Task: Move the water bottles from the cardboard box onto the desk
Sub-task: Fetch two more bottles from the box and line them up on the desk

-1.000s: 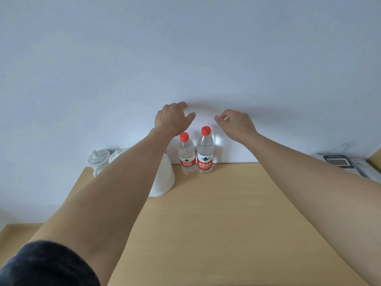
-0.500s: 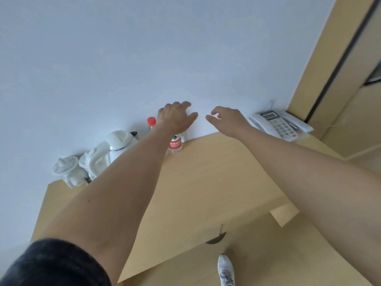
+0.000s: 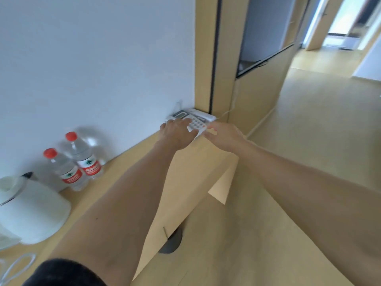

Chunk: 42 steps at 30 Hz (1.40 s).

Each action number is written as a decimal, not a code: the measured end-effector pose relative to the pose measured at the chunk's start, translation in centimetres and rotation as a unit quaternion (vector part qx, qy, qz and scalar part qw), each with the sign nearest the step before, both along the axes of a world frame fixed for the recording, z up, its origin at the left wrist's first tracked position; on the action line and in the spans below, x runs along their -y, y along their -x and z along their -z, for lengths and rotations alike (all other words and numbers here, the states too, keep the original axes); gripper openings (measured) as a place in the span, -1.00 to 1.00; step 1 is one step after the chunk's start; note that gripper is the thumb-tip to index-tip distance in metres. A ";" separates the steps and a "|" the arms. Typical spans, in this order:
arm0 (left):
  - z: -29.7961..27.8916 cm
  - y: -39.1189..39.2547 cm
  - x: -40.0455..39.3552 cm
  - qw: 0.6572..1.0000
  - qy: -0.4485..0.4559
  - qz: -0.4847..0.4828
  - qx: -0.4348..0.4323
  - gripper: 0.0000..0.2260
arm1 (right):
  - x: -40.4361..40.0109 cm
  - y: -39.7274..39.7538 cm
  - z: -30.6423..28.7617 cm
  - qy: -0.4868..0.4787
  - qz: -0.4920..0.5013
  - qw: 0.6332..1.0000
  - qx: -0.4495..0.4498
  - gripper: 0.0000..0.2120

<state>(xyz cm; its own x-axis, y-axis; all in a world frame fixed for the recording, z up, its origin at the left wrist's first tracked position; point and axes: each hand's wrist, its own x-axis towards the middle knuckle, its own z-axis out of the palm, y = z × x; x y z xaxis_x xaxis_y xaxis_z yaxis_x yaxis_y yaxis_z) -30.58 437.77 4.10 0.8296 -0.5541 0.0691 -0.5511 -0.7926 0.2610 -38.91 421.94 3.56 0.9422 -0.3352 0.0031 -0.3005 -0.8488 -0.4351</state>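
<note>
Red caps and red labels on clear water bottles (image 3: 79, 162), white kettle (image 3: 31, 211), pale wood desk (image 3: 123, 166), white telephone (image 3: 193, 120).

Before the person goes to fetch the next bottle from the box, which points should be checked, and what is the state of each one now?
1. Left hand free: ok, fingers relaxed, holding nothing.
2. Right hand free: ok, holding nothing.
3. Two water bottles placed on the desk: ok, side by side near the wall.
4. Bottles clear of the kettle: ok, a gap shows.
5. Cardboard box located: cannot tell, not in view.
6. Floor towards the hallway free: ok, as far as visible.
</note>
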 end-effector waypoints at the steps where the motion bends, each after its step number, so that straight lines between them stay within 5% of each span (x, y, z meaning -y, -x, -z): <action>1: 0.1 0.6 1.9 1.000 0.002 0.017 -0.001 -0.54 | 1.7 1.1 0.1 -0.002 0.020 1.000 -0.003 -0.53; 26: 4.3 29.2 50.1 0.946 -0.091 0.311 -0.016 -0.52 | 41.9 39.5 2.6 -0.022 0.352 0.932 -0.090 -0.46; 42: 8.1 23.4 72.0 0.936 -0.119 0.327 -0.047 -0.52 | 61.7 34.0 6.3 -0.045 0.403 0.902 -0.147 -0.42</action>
<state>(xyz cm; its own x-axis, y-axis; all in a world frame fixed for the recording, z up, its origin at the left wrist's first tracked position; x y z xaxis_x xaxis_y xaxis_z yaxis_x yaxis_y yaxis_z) -53.99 365.75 -3.99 0.3029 -0.9366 -0.1761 -0.9227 -0.3344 0.1918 -72.87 360.29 -2.78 0.3483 -0.8981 -0.2687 -0.9180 -0.2686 -0.2919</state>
